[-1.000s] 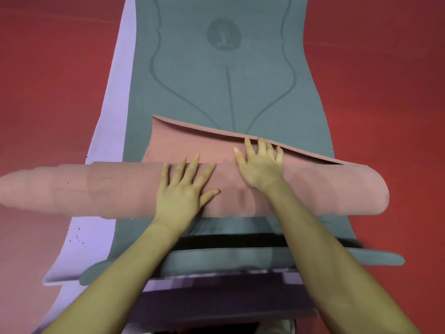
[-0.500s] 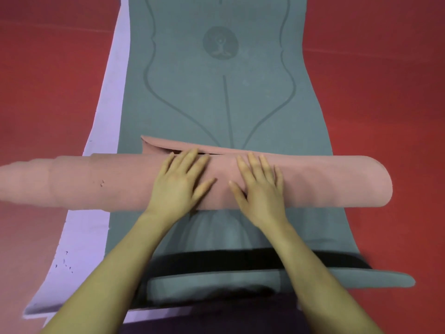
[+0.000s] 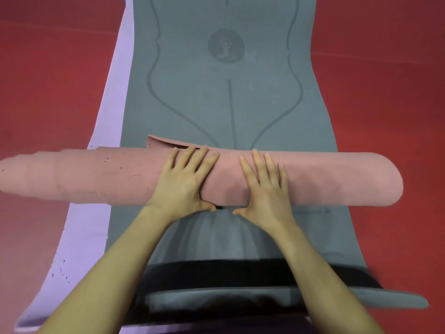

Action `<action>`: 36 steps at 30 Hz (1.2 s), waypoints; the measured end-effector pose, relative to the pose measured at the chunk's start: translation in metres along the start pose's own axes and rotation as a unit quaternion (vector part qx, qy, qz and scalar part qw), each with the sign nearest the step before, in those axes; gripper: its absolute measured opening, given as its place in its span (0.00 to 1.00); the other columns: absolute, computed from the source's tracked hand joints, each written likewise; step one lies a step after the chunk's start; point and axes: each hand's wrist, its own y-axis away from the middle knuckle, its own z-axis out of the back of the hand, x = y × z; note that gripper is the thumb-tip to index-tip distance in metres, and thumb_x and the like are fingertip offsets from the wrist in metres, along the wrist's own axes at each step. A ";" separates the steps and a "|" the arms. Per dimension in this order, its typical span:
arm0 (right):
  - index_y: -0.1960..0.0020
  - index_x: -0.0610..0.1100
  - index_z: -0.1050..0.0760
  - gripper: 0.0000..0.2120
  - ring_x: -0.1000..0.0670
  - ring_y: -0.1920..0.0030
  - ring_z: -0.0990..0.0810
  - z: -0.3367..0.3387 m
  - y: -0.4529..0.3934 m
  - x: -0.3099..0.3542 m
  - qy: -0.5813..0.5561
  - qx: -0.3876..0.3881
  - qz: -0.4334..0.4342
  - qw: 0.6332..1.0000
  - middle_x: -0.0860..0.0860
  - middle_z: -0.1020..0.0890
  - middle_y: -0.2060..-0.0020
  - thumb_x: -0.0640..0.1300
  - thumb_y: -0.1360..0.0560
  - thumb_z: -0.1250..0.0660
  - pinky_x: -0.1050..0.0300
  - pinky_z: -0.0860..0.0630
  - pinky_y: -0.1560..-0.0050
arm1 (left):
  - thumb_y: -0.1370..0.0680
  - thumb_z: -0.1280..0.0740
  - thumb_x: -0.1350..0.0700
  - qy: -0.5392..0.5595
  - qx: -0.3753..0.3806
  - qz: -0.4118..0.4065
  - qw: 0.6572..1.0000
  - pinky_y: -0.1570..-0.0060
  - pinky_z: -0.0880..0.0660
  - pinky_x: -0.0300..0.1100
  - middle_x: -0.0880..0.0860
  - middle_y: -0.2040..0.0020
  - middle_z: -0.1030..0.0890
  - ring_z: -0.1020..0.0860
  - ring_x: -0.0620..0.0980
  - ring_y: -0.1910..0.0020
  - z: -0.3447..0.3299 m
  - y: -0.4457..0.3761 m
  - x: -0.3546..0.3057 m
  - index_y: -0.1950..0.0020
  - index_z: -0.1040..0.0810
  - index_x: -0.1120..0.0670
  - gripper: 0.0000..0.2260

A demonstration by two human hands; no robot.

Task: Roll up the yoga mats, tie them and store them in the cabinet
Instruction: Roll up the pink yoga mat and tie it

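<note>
A pink yoga mat (image 3: 96,175) lies rolled into a long tube across the middle of the view, on top of a flat grey yoga mat (image 3: 216,104). Only a small corner of its loose end (image 3: 159,142) sticks out at the far side. My left hand (image 3: 183,182) presses flat on the roll's middle with fingers spread. My right hand (image 3: 265,186) presses flat beside it, fingers straight, thumb at the roll's near edge. A lilac mat (image 3: 101,165) lies under the grey one, showing along the left.
Red floor (image 3: 385,92) surrounds the mats on both sides. A black band (image 3: 240,271) crosses the grey mat's curled near end (image 3: 265,297) close to my body. The roll's left end (image 3: 14,172) reaches the frame's left edge.
The pink mat's loose flap has been rolled in almost fully. Both hands slid back from the far side onto the top of the roll, thumbs now at its near edge.
</note>
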 end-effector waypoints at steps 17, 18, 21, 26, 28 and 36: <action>0.32 0.46 0.29 0.53 0.44 0.35 0.30 0.015 0.029 0.003 -0.034 -0.017 0.042 0.998 0.45 0.25 0.35 0.62 0.54 0.20 0.44 0.45 0.36 | 0.43 0.33 0.29 0.017 0.029 -0.009 0.999 0.50 0.29 0.51 0.57 0.40 0.22 0.23 0.59 0.48 0.011 0.035 -0.011 0.32 0.27 0.54 0.46; 0.32 0.46 0.29 0.54 0.44 0.35 0.30 0.018 0.034 0.003 -0.038 -0.001 0.049 0.998 0.46 0.26 0.35 0.62 0.55 0.20 0.44 0.45 0.36 | 0.43 0.33 0.28 0.020 0.035 -0.008 0.999 0.51 0.28 0.50 0.57 0.42 0.21 0.23 0.59 0.50 0.013 0.043 -0.014 0.32 0.26 0.54 0.46; 0.31 0.47 0.30 0.55 0.44 0.34 0.29 0.025 0.052 0.008 -0.051 0.045 0.065 0.996 0.47 0.26 0.34 0.64 0.54 0.21 0.46 0.45 0.36 | 0.45 0.34 0.27 0.034 0.051 -0.005 0.998 0.53 0.28 0.49 0.55 0.45 0.19 0.22 0.58 0.53 0.017 0.067 -0.024 0.33 0.25 0.53 0.46; 0.27 0.53 0.36 0.52 0.46 0.29 0.39 0.024 0.081 0.013 -0.084 0.053 0.062 0.993 0.49 0.32 0.28 0.62 0.48 0.22 0.49 0.51 0.34 | 0.43 0.36 0.27 0.044 0.072 0.008 0.996 0.52 0.28 0.49 0.55 0.46 0.19 0.21 0.58 0.53 0.021 0.091 -0.034 0.33 0.26 0.49 0.44; 0.27 0.56 0.39 0.45 0.47 0.26 0.45 0.020 0.090 0.013 -0.122 0.034 0.021 0.992 0.49 0.37 0.25 0.64 0.40 0.28 0.50 0.58 0.30 | 0.42 0.39 0.26 0.060 0.094 0.022 0.994 0.50 0.27 0.50 0.56 0.43 0.20 0.21 0.59 0.51 0.022 0.087 -0.030 0.32 0.27 0.49 0.44; 0.24 0.47 0.47 0.51 0.43 0.24 0.52 -0.004 0.100 0.026 -0.195 -0.086 -0.243 0.946 0.40 0.46 0.24 0.75 0.36 0.40 0.39 0.54 0.29 | 0.36 0.42 0.25 0.021 0.094 0.032 0.995 0.42 0.29 0.60 0.60 0.33 0.26 0.25 0.66 0.41 0.018 0.068 -0.031 0.27 0.32 0.54 0.46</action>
